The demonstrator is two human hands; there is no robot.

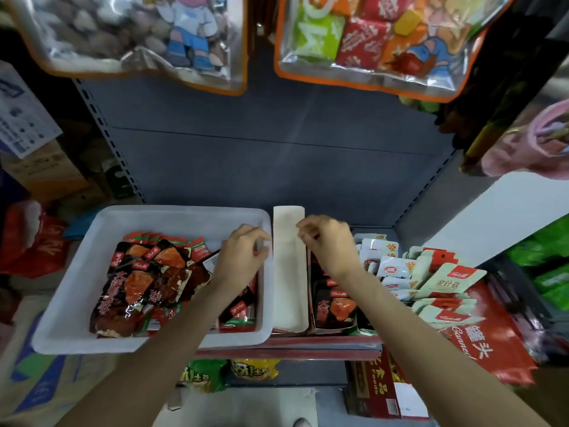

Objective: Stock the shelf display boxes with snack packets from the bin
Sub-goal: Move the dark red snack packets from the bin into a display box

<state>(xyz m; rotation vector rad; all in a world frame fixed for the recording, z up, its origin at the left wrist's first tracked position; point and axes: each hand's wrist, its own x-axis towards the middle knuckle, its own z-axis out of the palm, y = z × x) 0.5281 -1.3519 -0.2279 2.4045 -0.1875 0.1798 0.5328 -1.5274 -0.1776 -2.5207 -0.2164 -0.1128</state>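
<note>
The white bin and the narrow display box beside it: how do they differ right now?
The white bin is wide and holds a heap of dark snack packets; the narrow display box is slim and shows only its bare pale floor. The bin's right edge has the left hand over it, while the box's right wall has the right hand at it. Both are pale, open-topped and sit side by side on the shelf.
</note>
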